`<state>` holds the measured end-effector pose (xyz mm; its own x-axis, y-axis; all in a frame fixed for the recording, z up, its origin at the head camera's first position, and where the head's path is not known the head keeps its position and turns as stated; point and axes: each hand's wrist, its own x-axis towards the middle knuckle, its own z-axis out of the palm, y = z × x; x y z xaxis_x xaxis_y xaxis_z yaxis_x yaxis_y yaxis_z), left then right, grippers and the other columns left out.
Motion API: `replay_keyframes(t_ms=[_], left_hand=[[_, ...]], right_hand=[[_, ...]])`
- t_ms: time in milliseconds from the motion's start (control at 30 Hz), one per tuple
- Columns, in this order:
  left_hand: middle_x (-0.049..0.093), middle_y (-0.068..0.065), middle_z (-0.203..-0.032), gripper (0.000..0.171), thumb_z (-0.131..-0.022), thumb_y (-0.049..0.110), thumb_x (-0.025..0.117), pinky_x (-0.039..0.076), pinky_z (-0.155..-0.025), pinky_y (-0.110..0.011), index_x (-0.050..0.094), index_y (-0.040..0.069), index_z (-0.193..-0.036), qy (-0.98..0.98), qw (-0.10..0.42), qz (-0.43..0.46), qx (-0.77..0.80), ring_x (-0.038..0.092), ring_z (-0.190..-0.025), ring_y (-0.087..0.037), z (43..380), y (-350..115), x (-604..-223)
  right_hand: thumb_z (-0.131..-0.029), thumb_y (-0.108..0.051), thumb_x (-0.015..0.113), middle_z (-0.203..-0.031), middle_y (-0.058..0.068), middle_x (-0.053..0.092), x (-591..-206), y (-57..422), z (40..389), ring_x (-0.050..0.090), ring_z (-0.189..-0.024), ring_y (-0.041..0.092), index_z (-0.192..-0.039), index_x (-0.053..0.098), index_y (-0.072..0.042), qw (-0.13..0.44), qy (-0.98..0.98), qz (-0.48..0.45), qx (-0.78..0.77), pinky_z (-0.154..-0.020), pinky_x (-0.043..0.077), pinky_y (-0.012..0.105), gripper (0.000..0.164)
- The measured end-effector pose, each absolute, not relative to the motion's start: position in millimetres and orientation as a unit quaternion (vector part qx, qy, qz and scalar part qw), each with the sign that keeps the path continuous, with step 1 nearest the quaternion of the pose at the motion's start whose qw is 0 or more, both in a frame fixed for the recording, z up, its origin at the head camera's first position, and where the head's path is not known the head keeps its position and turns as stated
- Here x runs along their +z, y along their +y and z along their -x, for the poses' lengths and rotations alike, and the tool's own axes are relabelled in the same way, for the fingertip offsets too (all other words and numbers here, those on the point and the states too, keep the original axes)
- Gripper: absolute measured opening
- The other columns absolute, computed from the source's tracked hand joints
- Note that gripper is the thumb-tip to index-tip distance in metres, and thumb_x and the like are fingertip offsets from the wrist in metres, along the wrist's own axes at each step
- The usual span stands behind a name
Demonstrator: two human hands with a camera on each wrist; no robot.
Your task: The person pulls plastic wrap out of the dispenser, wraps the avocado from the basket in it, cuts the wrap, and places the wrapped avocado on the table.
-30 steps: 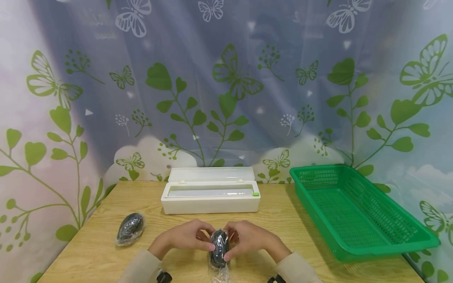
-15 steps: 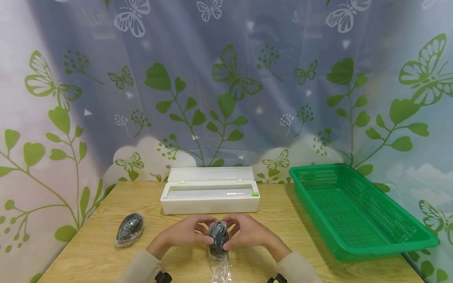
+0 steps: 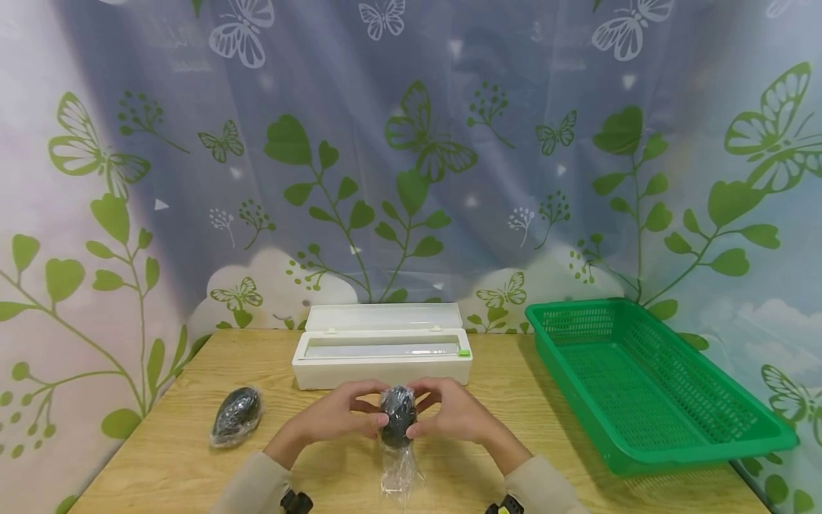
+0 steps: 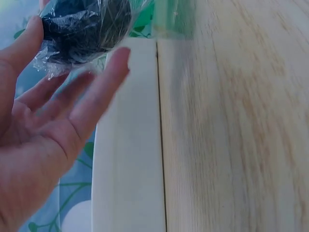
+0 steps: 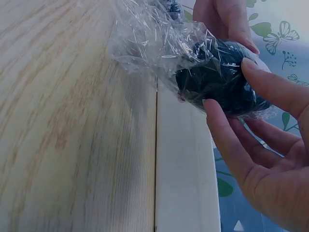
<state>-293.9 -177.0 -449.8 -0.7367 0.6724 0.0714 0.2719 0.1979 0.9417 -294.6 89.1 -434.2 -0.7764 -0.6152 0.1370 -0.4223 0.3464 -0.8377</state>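
Between both hands a dark, greenish-black oval thing (image 3: 398, 417) is held up over the table, wrapped in clear cling film. Its kind I cannot tell. My left hand (image 3: 343, 414) holds it from the left with thumb and fingertips. From the right, my right hand (image 3: 452, 415) pinches it the same way. A loose tail of cling film (image 3: 398, 475) hangs off its near end; in the right wrist view this film (image 5: 149, 46) spreads out crumpled. A second film-wrapped dark oval (image 3: 236, 416) lies on the table to the left.
Behind the hands stands a white cling film dispenser (image 3: 382, 373), lid raised, with a roll inside and a green slider (image 3: 464, 353) at its right end. A green perforated basket (image 3: 703, 455) stands at the right of the wooden table (image 3: 173, 457). A patterned curtain (image 3: 359, 107) hangs behind.
Both hands have raised the wrapped oval slightly, away from me and towards the dispenser. More of the film tail shows below it. The other wrapped oval has stayed put.
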Motion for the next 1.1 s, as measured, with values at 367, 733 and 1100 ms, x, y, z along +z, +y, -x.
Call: replay_keyframes(t_ms=[367, 733, 1100], left_hand=[[0.056, -0.027, -0.14, 0.046, -0.1, 0.016, 0.069, 0.063, -0.087, -0.053, 0.055, 0.001, -0.141, 0.743, 0.151, -0.302, 0.578, 0.069, -0.118, -0.038, 294, -176, -446], [0.057, -0.024, -0.143, 0.052, -0.094, 0.013, 0.076, 0.065, -0.083, -0.038, 0.057, 0.006, -0.142, 0.754, 0.07, -0.303, 0.578, 0.062, -0.123, -0.048, 291, -171, -444], [0.05, -0.027, -0.151, 0.033, -0.104, 0.015, 0.063, 0.063, -0.09, -0.033, 0.064, 0.006, -0.135, 0.755, 0.018, -0.326, 0.569, 0.054, -0.133, -0.049, 285, -163, -443]], right_hand=[[-0.083, -0.015, 0.087, -0.122, 0.016, 0.071, -432, 87, 293, 0.07, -0.104, 0.027, -0.129, 0.066, -0.003, 0.054, 0.812, 0.295, -0.501, -0.085, 0.061, 0.041, 0.052], [-0.11, -0.025, 0.052, -0.132, 0.03, 0.059, -429, 90, 290, 0.072, -0.101, 0.03, -0.14, 0.053, 0.005, 0.157, 0.745, 0.253, -0.597, -0.08, 0.065, 0.05, 0.043], [-0.111, -0.035, 0.048, -0.132, 0.025, 0.058, -430, 89, 294, 0.07, -0.106, 0.022, -0.135, 0.053, 0.01, 0.167, 0.704, 0.233, -0.65, -0.093, 0.06, 0.057, 0.051]])
